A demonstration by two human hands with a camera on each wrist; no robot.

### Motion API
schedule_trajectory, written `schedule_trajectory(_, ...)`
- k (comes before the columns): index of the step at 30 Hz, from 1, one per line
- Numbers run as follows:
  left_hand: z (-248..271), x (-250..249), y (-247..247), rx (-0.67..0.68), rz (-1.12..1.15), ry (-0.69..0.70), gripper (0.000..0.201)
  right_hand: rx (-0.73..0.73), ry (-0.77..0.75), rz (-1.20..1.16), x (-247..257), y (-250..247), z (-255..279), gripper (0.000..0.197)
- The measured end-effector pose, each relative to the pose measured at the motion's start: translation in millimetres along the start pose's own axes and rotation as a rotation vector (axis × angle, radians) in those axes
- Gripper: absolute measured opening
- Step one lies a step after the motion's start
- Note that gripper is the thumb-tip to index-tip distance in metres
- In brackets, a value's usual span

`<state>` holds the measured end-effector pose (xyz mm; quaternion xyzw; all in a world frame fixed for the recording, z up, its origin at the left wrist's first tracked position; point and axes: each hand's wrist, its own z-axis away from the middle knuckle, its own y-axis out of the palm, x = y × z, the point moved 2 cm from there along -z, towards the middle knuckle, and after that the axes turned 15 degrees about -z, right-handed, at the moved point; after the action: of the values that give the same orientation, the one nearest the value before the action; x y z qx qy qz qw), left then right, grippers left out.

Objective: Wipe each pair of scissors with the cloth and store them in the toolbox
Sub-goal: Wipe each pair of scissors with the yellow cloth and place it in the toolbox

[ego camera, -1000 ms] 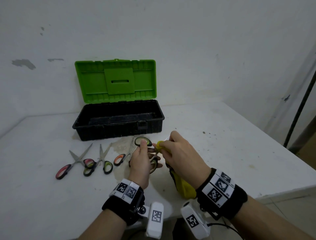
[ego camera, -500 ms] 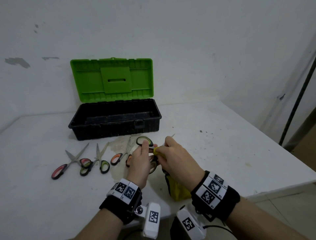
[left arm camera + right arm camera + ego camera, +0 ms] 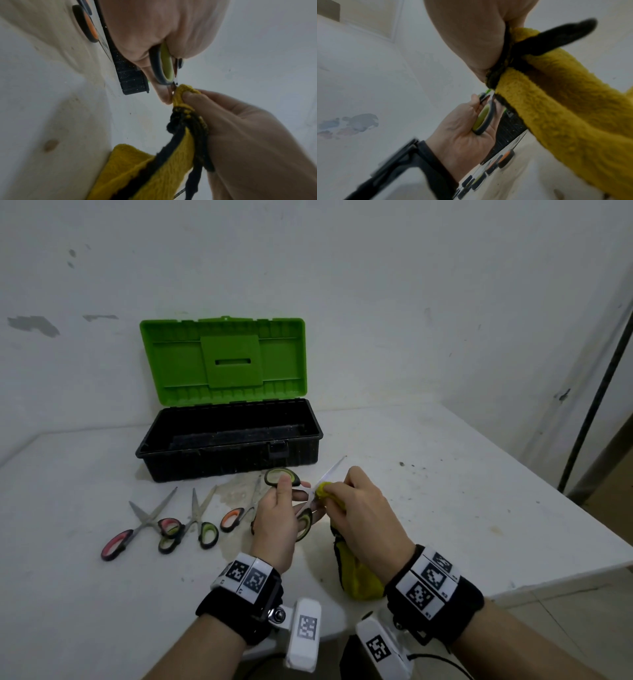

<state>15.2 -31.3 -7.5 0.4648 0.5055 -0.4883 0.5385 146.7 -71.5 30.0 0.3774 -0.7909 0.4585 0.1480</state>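
Observation:
My left hand [image 3: 277,518] grips the green-and-black handles of a pair of scissors [image 3: 284,478], blade pointing up and right toward the toolbox. My right hand [image 3: 356,508] pinches a yellow cloth with black trim [image 3: 358,573] around the blade near the pivot; the bare blade tip [image 3: 334,469] sticks out past it. The left wrist view shows the handle [image 3: 165,63] in my palm and the cloth [image 3: 181,93] at the blade base. Three more scissors lie on the table: pink-handled [image 3: 137,529], green-handled [image 3: 202,525], orange-handled [image 3: 236,515]. The black toolbox [image 3: 226,446] stands open, green lid [image 3: 222,361] up.
The white table [image 3: 445,491] has a stained patch in front of the toolbox and its right edge runs diagonally near my right arm. A white wall rises just behind the toolbox. A dark pole [image 3: 596,392] leans at the far right.
The cloth in my right hand has slid back along the blade toward the pivot, so more bare blade tip shows. My left hand keeps its hold on the handles.

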Motion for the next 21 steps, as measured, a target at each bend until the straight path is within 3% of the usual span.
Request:
schedule_trajectory(6, 5, 0, 5, 0.064, 0.002, 0.009, 0.05, 0.045, -0.08, -0.002, 13, 8, 5, 0.01)
schedule_trajectory(13, -1, 0, -3, -0.018, 0.16, -0.069, 0.048, -0.012, 0.018, 0.063, -12, -6, 2, 0.012)
schedule_trajectory(18, 5, 4, 6, 0.019, 0.015, -0.06, 0.05, 0.03, -0.085, 0.023, 6, 6, 3, 0.011)
schedule_trajectory(21, 4, 3, 4, -0.02, 0.095, -0.106, 0.048, 0.038, 0.017, 0.052, -16, 6, 1, 0.011)
